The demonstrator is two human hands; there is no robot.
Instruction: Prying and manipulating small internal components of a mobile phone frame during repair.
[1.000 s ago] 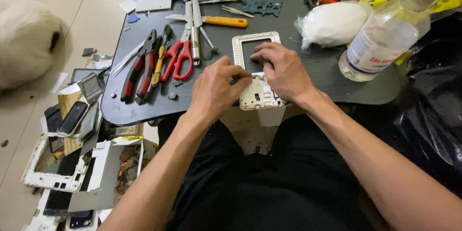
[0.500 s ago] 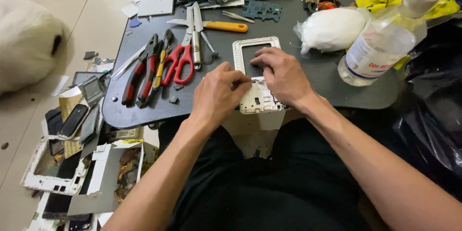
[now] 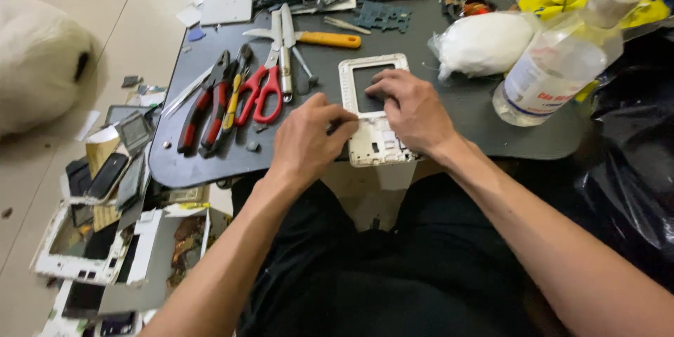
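A white phone frame (image 3: 372,142) with a rectangular opening lies on the dark grey work board (image 3: 435,105). My right hand (image 3: 411,109) rests flat on it, fingers over the opening's lower edge. My left hand (image 3: 309,142) is closed around a small thin tool whose tip touches the frame's left side. Most of the tool is hidden in my fingers.
Red-handled pliers (image 3: 203,109), red scissors (image 3: 263,88), an orange-handled tool (image 3: 330,39) and tweezers lie on the board's left. A white bag (image 3: 484,43) and clear plastic bottle (image 3: 554,63) stand right. Phone parts (image 3: 105,182) litter the floor at left.
My hands stay on the white frame. The right hand's fingers have slid slightly up over the opening. The view has shifted a little.
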